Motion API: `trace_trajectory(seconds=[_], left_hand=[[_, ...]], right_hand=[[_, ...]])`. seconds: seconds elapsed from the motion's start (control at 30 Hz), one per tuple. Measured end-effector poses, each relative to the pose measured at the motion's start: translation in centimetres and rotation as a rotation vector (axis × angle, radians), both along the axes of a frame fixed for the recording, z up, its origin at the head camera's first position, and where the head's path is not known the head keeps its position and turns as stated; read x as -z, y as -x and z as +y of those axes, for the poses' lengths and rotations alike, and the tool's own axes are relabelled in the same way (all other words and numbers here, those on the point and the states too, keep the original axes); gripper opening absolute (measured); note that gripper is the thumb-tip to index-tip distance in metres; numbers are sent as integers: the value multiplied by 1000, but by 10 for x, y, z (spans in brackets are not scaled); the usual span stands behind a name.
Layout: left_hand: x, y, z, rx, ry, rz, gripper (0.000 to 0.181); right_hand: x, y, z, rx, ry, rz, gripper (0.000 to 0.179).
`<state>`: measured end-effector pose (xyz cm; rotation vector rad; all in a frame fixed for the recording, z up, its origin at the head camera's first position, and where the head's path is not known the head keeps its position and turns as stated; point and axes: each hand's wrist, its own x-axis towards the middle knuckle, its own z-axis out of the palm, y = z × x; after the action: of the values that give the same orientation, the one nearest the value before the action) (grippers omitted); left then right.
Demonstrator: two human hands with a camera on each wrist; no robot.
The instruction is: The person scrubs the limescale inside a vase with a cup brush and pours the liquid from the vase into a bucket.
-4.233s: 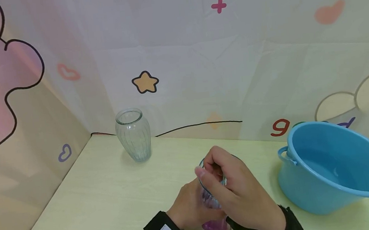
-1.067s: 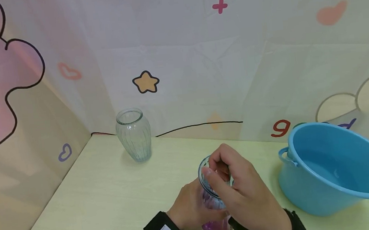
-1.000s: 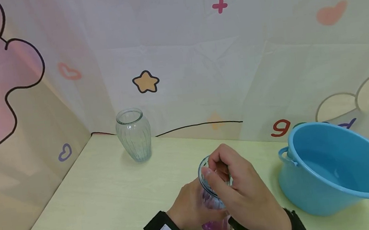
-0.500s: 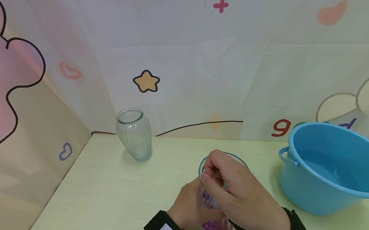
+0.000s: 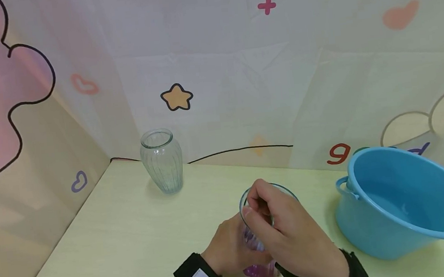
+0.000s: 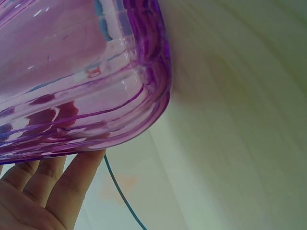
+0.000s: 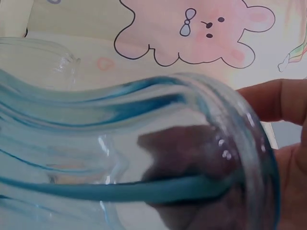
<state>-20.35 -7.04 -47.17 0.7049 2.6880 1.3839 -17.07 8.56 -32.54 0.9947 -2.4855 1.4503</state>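
Shifted slightly down and left from a second ago, the right hand [image 5: 287, 237] now uncovers more of the tinted glass vase's [image 5: 260, 273] far rim; the left hand [image 5: 235, 247] stays wrapped round its side. Both hands meet at this vase, in the near middle of the bench [image 5: 134, 229]; whether its base touches down I cannot tell. Right-hand fingers curl at its mouth, but what they pinch, if anything, is hidden. By my reading, the step in hand is work at the mouth while the left hand steadies the body; the next move calls for a firm left hold and gentle right fingers against the glass. A clear vase [image 5: 162, 162] stands farther back, a blue bucket [image 5: 371, 226] to the right.
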Motion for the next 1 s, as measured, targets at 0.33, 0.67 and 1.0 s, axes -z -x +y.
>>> trace_trajectory(seconds=[0.33,0.67,1.0], left_hand=[[-1,-1,0,0,-44,-69,84],[-2,1,1,1,-68,-73,70],[-1,1,1,-1,-71,-73,68]], right_hand=[[-1,-2,1,-34,187,130,20],[-2,-5,2,-204,465,130,17],[-3,-6,3,-208,551,132,14]])
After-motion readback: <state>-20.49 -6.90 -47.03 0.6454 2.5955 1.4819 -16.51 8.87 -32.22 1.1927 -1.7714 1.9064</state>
